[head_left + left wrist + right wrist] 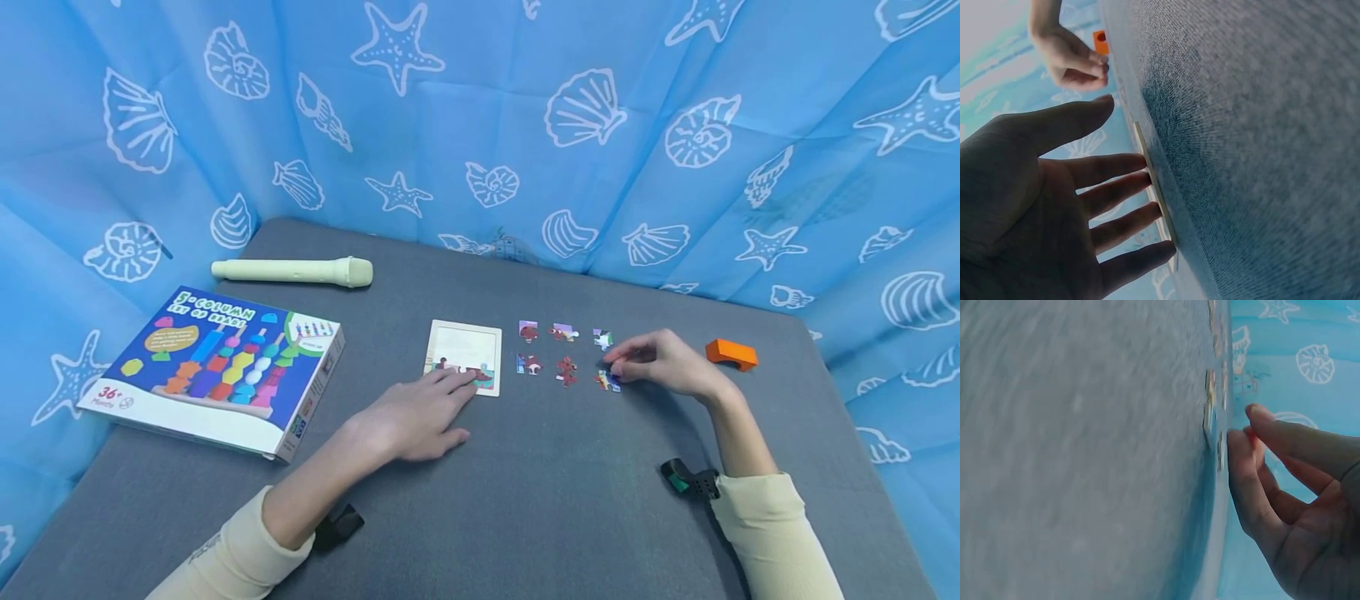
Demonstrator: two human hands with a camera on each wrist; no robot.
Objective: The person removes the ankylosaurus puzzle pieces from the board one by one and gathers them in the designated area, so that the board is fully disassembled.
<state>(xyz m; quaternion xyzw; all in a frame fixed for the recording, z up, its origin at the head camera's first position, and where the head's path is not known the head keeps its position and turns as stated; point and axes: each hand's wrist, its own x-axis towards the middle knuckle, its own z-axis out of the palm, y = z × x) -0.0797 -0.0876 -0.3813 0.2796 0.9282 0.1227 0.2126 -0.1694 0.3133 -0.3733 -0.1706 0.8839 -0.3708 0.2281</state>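
Head view: the left hand (420,419), fingers outstretched, rests on a pale square wooden puzzle tray (467,342), hiding part of it. Six small colourful jigsaw pieces (567,372) lie between it and the loosely bent, unladen right hand (663,363). Around them: an orange arched block (726,350), a blue-and-white cardboard box (213,367), a pale-green microphone (292,271).

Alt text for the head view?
A person's left grip rests on a partly filled puzzle tray; the right grip is beside six loose pieces on a grey table. A beads box and pale microphone lie left, an orange block right.
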